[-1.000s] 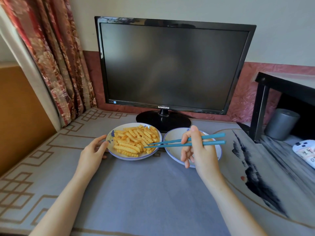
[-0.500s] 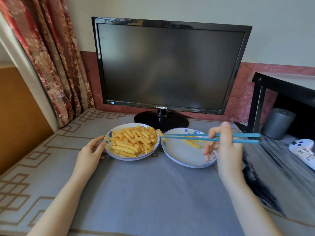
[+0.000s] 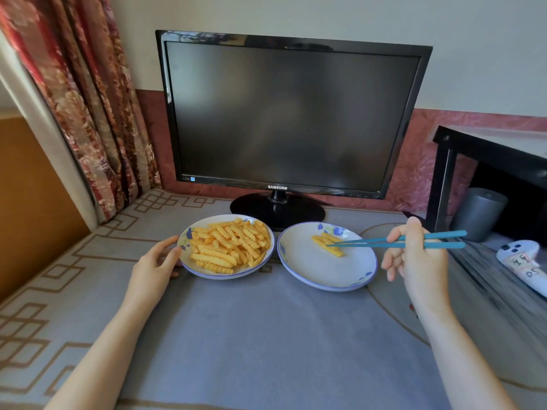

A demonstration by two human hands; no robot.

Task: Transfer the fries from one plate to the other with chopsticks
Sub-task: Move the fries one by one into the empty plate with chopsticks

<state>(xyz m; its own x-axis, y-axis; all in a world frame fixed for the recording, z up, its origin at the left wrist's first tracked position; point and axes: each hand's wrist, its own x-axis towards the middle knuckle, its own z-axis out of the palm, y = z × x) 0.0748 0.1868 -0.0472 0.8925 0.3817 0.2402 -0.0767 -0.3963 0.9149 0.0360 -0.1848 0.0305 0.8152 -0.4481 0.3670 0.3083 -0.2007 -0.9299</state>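
Right hand (image 3: 420, 258) fingers grip blue chopsticks (image 3: 396, 242), tips at a few fries (image 3: 327, 244) on the right plate (image 3: 307, 276). Left hand (image 3: 154, 267), fingers relaxed, touches the full plate (image 3: 207, 272).

Wall (image 3: 296, 13) pale cream above, dusty-pink patterned band (image 3: 420, 161) below; floral red curtain (image 3: 88, 113) hangs at left, white strip (image 3: 44, 137) along its edge; orange-brown panel (image 3: 26, 202) far left; black Samsung monitor (image 3: 290, 113), screen dark, on round glossy stand (image 3: 276, 211) at back of worktop (image 3: 266, 335); worktop covered grey-blue, brown fret border (image 3: 59, 276) at left, dark ink-wash pattern (image 3: 488, 291) at right; black side table (image 3: 485, 149) at right, grey cylinder (image 3: 478, 214) under its top; white controller (image 3: 524, 264) near right edge; soft daylight.
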